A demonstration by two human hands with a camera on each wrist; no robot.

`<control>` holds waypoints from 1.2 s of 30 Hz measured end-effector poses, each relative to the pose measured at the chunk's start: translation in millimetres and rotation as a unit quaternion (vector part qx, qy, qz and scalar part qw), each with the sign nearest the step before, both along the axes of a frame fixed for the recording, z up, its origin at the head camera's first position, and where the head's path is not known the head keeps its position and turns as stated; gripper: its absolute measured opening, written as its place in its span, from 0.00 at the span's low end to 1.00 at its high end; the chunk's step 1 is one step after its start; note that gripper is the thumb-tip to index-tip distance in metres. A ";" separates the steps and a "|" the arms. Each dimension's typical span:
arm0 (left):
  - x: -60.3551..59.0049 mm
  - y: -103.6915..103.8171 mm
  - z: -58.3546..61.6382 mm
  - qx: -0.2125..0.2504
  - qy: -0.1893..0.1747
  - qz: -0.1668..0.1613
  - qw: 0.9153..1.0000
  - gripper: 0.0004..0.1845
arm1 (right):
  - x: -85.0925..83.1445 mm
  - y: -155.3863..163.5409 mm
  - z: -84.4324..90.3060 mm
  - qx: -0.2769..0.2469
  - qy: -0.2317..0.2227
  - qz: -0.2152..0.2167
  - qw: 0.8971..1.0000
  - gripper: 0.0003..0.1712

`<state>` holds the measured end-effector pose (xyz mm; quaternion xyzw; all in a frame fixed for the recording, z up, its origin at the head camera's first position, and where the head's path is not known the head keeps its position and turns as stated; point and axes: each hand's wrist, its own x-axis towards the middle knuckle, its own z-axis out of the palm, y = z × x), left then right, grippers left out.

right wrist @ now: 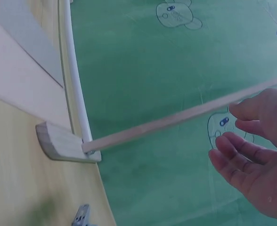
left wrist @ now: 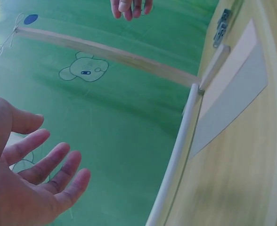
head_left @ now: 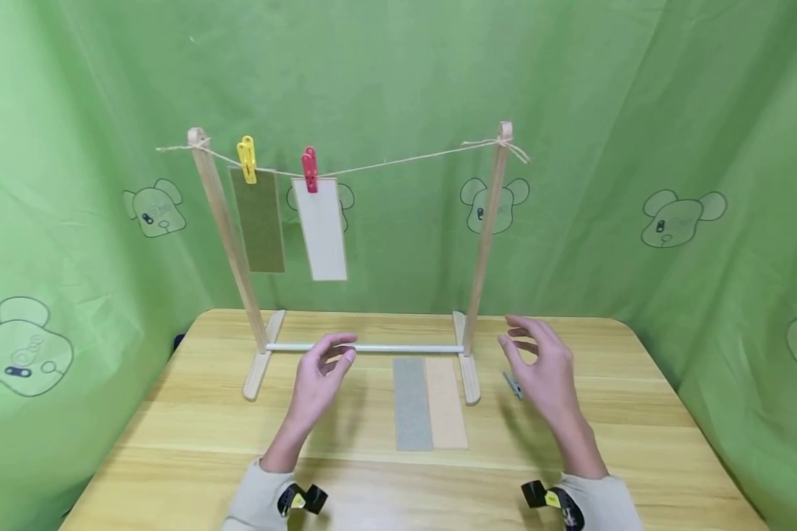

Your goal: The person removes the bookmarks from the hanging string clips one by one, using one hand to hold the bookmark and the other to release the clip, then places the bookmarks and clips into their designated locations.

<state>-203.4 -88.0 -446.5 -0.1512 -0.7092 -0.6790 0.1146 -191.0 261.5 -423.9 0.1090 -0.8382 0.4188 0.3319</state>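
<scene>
In the head view, a wooden rack (head_left: 487, 243) is standing on the worktop (head_left: 365, 490), with a green curtain (head_left: 385, 74) hanging behind it. A string (head_left: 398, 160) is running between the rack's two posts, dipping towards the rack's left side. There a yellow clothespin (head_left: 246, 158) is holding up an olive card (head_left: 260, 221), and just beside it, further in from the rack's left post, a red clothespin (head_left: 310, 169) is holding up a white card (head_left: 322, 232). A white rod (head_left: 408, 349) is joining the rack's feet. In front of the rack, near its right foot, a grey card (head_left: 412, 405) and a pinkish card (head_left: 446, 405) are lying flat side by side. A greyish clothespin (head_left: 513, 385) is lying to the right of the rack. The left hand (head_left: 319, 376) is hovering at the front of the rack, its fingers bending loosely and holding nothing. The right hand (head_left: 544, 369) is hovering to the right of the rack, near that greyish clothespin, its fingers also curving loosely around nothing.

In the left wrist view, the left hand is showing its palm and spread fingers, standing apart from the rack's rod.

In the right wrist view, the right hand's relaxed fingers are holding nothing, and the rack's right post is passing behind the thumb.
</scene>
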 end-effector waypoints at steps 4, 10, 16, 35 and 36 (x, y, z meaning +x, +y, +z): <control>-2.3 -2.8 4.6 0.012 0.020 0.015 1.000 0.14 | -3.4 -6.9 6.2 -0.002 0.023 0.009 1.000 0.19; -6.2 -7.5 8.5 0.018 0.044 0.028 0.998 0.14 | -7.8 -18.7 14.9 -0.009 0.057 0.035 0.998 0.20; -9.3 -10.7 12.6 0.029 0.074 0.043 0.996 0.15 | -11.2 -27.6 19.3 -0.014 0.076 0.060 0.995 0.20; -17.7 -19.8 39.5 0.077 0.131 0.120 0.981 0.18 | -18.1 -57.8 48.1 -0.004 0.112 0.107 0.988 0.21; -16.7 -19.6 43.0 0.078 0.135 0.125 0.980 0.18 | -18.5 -59.1 50.0 -0.003 0.113 0.110 0.987 0.20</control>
